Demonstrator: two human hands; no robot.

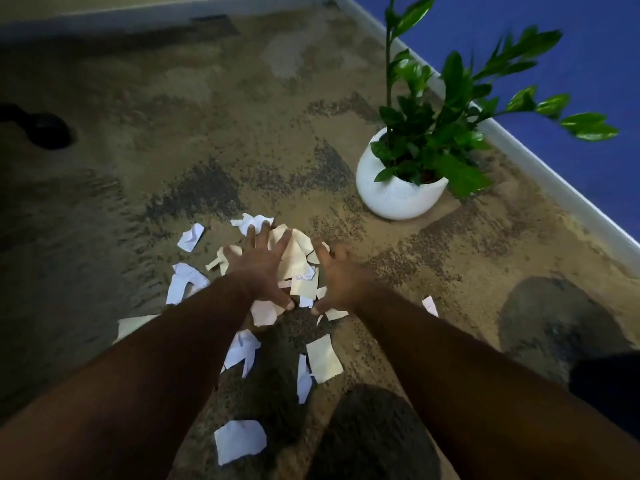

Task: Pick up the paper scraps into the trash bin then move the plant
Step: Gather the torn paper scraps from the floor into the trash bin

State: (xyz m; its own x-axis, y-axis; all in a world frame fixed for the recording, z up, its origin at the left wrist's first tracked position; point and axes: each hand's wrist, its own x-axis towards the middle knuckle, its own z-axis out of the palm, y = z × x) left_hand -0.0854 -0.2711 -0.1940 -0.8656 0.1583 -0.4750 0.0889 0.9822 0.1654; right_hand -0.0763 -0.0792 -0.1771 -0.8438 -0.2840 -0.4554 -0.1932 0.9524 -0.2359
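Two hands spread over the scraps

Two bare arms reach down to a heap of scraps (298, 261) on the carpet (207, 133). The left hand (259, 265) lies flat on the heap, fingers splayed, its grip wide and closed on nothing. The right hand (337, 275) sits just beside it at the heap's right edge, fingers curled down; its palm side is hidden, so I cannot tell whether that grip holds paper. The arms cover part of the heap and cut off several pieces.

The scraps are torn, ragged bits, some cream, some white, one crumpled at the far edge. Loose pieces trail toward the viewer. The carpet is mottled tan and grey, rough in texture.

The plant (446, 98), glossy green leaves in a round white pot (391, 195), stands right of the heap and apart from it, close to the pale skirting (554, 178) under a blue wall (571, 46). Open carpet stretches left. A dark object (45, 129) at the far left is too dim to identify.
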